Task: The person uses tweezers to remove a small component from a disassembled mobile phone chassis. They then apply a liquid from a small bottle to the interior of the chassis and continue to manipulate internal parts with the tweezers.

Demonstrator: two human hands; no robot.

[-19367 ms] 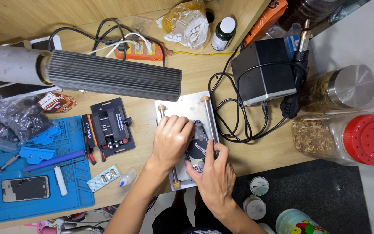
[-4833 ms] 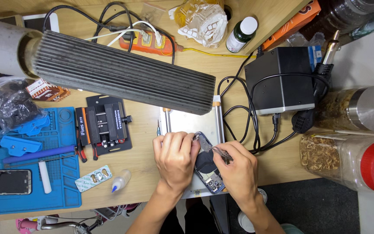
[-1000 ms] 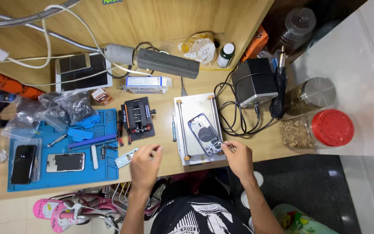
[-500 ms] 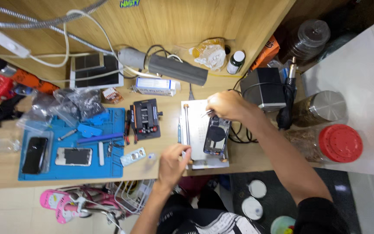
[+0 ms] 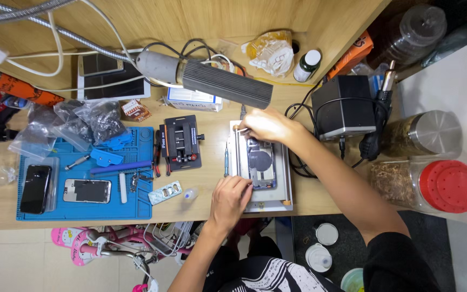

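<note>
hands (image 5: 244, 162) on opened, backless phone (image 5: 260, 162)

Wooden bench (image 5: 212, 178) carries blue mat (image 5: 136, 205), metal plate (image 5: 285, 178), apparently 2 jars (image 5: 433, 162).

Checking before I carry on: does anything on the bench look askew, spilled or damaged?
Nothing spilled. The opened phone lies square on the grey plate, left hand at its near edge, right hand at its far end. Only the cables beside it are tangled.
</note>
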